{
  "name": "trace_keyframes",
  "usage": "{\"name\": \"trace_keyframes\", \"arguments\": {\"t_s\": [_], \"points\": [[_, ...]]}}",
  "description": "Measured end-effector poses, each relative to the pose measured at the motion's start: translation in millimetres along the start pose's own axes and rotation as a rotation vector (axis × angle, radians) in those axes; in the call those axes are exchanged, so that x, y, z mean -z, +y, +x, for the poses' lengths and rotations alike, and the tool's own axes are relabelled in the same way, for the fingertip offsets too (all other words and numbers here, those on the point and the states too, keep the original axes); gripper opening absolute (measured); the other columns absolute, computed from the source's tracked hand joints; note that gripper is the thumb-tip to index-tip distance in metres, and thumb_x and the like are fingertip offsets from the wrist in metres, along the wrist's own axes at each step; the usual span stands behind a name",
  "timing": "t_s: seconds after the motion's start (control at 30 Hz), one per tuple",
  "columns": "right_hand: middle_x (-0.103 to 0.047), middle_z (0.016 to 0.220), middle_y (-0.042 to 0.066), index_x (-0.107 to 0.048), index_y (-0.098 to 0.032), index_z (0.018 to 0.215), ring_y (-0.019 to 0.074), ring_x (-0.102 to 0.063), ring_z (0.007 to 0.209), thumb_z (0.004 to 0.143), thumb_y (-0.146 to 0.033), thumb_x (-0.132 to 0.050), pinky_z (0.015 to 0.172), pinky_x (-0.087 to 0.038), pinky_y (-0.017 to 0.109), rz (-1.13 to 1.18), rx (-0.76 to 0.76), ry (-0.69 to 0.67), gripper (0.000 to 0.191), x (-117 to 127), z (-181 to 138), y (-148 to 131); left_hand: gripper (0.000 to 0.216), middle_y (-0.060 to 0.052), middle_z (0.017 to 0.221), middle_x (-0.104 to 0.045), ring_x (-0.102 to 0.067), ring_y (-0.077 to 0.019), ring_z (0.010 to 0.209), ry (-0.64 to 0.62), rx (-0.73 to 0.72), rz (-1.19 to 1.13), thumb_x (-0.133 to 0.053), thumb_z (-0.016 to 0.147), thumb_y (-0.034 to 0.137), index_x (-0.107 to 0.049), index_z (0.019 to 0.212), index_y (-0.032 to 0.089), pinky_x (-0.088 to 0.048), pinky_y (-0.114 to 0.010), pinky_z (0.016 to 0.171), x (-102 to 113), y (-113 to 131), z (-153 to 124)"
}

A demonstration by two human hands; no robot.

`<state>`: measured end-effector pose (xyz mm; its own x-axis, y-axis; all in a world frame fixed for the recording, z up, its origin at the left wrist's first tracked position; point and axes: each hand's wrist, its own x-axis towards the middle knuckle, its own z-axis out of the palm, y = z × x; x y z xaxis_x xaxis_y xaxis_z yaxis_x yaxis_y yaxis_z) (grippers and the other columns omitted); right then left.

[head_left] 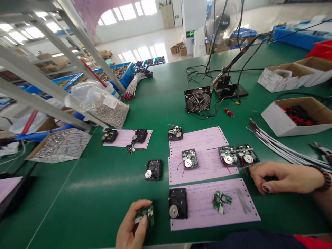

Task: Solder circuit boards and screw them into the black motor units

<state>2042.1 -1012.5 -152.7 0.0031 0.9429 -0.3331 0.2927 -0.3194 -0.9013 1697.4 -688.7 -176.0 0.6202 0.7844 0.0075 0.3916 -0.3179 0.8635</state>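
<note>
My left hand (133,224) grips a small green circuit board (145,215) between thumb and fingers, low over the front of the table. My right hand (281,177) is curled with its fingertips beside a black module (247,155) that has a green board, a silver disc and red wires. A thin sliver shows at those fingertips, but what they hold is unclear. Next to it lies a similar module (228,155). Between the hands, a black housing with a silver disc (178,203), loose green boards (221,201) and a flat spanner (243,200) rest on a pink sheet (202,221).
More modules (190,159) lie on pink sheets, and a black housing (153,169) sits on the green table. Further back stand a small fan (198,100) and a soldering iron (228,65) in its stand. White cables (280,147), pliers (323,150) and a parts box (298,117) are at right.
</note>
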Motion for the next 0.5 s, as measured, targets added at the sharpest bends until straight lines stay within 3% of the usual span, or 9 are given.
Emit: {"name": "trace_keyframes", "arguments": {"t_s": [0.23,0.5], "points": [[-0.053,0.078,0.002,-0.062,-0.015,0.085,0.0099,-0.044,0.061,0.094,-0.065,-0.054,0.057,-0.034,0.024,0.116,-0.058,0.032,0.051,-5.4,-0.3,2.5,0.031,-0.007,0.100,-0.072,-0.067,-0.0247,0.092,-0.108,-0.130,0.041,-0.055,0.091,0.045,-0.071,0.101,0.021,-0.053,-0.031,0.078,1.7,-4.3,8.2],[-0.047,0.071,-0.002,-0.063,-0.015,0.093,0.0107,-0.040,0.060,0.090,-0.072,-0.055,0.057,-0.030,0.025,0.087,-0.001,0.085,0.058,-8.2,3.0,5.0,0.032,-0.005,0.092,-0.069,-0.061,-0.0197,0.076,-0.047,-0.149,-0.004,-0.055,0.084,0.044,-0.068,0.100,0.019,-0.047,-0.027,0.064,-5.9,5.2,10.7]]}}
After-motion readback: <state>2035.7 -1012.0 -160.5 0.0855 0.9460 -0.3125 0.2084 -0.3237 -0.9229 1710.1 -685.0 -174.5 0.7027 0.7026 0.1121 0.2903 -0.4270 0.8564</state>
